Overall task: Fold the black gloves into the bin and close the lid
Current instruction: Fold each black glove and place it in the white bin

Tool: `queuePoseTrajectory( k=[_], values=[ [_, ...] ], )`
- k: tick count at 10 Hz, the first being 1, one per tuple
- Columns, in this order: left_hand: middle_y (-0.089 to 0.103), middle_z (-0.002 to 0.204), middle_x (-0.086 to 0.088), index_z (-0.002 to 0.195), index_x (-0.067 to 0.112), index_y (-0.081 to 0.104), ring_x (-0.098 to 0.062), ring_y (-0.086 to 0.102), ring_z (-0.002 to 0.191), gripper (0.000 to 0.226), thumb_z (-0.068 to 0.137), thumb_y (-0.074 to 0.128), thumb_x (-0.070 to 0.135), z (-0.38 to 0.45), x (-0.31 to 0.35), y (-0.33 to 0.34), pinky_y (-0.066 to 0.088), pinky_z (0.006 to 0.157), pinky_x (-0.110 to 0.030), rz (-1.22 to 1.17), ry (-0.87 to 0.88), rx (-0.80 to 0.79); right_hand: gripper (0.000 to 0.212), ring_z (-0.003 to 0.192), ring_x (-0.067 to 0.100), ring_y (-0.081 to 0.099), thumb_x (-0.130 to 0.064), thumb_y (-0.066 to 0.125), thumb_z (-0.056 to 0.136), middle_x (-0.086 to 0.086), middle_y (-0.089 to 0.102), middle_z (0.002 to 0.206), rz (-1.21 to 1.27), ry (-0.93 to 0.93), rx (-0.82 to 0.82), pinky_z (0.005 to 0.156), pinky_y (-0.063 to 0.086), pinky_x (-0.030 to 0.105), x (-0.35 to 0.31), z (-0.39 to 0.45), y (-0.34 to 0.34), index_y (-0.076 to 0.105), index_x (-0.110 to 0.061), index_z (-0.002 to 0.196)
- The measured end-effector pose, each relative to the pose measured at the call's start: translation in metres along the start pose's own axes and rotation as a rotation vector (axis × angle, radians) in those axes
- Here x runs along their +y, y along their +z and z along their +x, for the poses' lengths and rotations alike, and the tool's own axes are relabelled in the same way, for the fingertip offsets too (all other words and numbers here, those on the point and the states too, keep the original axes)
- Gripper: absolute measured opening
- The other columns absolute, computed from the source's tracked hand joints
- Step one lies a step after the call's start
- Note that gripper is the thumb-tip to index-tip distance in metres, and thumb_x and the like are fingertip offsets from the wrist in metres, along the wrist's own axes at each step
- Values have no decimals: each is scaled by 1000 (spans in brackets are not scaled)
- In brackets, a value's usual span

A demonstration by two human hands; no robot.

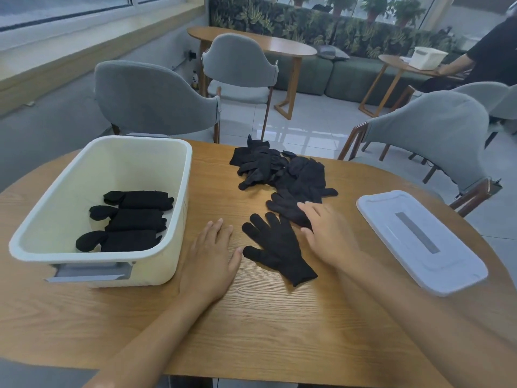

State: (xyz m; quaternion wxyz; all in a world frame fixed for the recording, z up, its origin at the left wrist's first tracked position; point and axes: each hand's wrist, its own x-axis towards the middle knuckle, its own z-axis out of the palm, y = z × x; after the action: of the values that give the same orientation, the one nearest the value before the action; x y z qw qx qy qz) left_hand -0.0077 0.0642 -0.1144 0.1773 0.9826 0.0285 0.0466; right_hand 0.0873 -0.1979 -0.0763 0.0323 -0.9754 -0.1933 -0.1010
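Big oval wooden table [251, 326] takes up most of the view, with grey upholstered chairs [156, 99] lined up along its far side from 11 to 2 o'clock. At 9 o'clock sits the cream plastic bin [179, 219], open on top, and there's three folded black gloves [134, 219] already stacked in a row on its floor. The white lid [419, 239] lies flat on the table over at 3 o'clock, well apart from the bin. Up at 12 o'clock is a loose pile of black gloves [282, 169] not folded yet. One flat glove [277, 247] is spread out dead centre, fingers pointing to 11. Left hand [212, 259] rests palm down on the wood just beside it, fingers straight and a bit spread, gripping nothing. Right hand [327, 233] lies over another glove [288, 205] at the pile's near edge, fingers relaxed on top, not pinching as far as I can tell
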Motion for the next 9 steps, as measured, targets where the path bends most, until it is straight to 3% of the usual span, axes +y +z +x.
queuePoseTrajectory(
  k=[1,3,4,5,6,7,8,9],
  values=[
    [14,168,4,158,27,26,-15,6,155,61,103,31,55,0,-1,0,17,123,-38,1,0,-7,53,136,17,44,-33,57,98,-3,48,147,78,147,-9,109,40,33,13,-8,11,41,-25,148],
    [14,168,5,158,28,26,-14,5,155,62,103,31,56,1,1,-1,17,124,-38,-6,-3,-3,41,127,16,51,-23,44,103,0,57,139,-17,111,-31,103,42,27,20,-12,9,48,-18,144],
    [14,168,5,158,28,27,-14,5,155,62,103,31,56,1,0,1,17,124,-38,-8,-5,-3,46,135,16,46,-19,46,102,2,50,147,49,166,-61,106,41,27,24,-15,10,43,-17,147],
    [15,168,5,158,28,27,-14,5,155,62,103,31,56,1,0,1,17,124,-39,-12,-8,-1,41,129,17,52,-25,47,103,3,54,142,96,218,-66,101,46,29,30,-20,11,45,-17,143],
    [14,168,5,158,28,27,-14,5,155,62,102,31,56,1,0,2,17,124,-39,-15,-11,-3,34,105,20,64,-31,51,103,4,66,120,114,289,-17,84,53,31,38,-19,9,52,-18,133],
    [15,168,5,158,28,27,-14,5,155,62,103,32,56,1,0,2,18,124,-40,-21,-11,-3,28,82,16,64,-38,58,99,1,68,100,231,456,59,70,55,29,49,-11,8,57,-19,119],
    [14,168,5,157,28,27,-14,5,155,62,103,32,56,0,0,2,17,123,-39,-16,-5,-2,24,72,13,57,-39,58,98,2,66,90,297,601,118,58,45,26,57,-1,9,59,-16,106],
    [15,168,5,157,28,27,-14,6,155,61,103,32,56,1,0,2,17,123,-39,-22,-3,-1,19,78,18,58,-31,66,95,3,65,89,318,642,84,64,44,28,62,7,8,64,-12,98]
  ],
)
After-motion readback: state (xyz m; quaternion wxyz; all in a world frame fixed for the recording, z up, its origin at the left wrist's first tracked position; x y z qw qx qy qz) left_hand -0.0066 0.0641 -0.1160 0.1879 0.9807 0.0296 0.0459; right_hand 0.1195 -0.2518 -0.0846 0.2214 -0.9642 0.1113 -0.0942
